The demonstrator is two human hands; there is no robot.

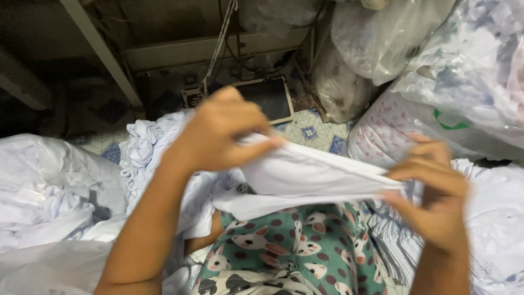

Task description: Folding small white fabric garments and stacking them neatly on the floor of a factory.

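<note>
Left hand (pixel 218 134) and right hand (pixel 436 188) raised apart, fingers pinched closed, forearms angled upward.

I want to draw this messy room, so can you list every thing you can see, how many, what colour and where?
white cloth piece: one, white, stretched between both hands in the middle
loose cloth heaps: several, white, left side and far right
plastic bags: several, clear and whitish, stuffed with fabric, top right
pedal plate: one, dark with a pale rim, on the floor at top centre
tiled floor: pale with blue diamonds, centre
metal frame bars: grey, top left
patterned trousers: one pair, green with dots and white animals, bottom centre
left hand: one, fingers pinching the cloth
right hand: one, pinching the cloth's other end
</note>
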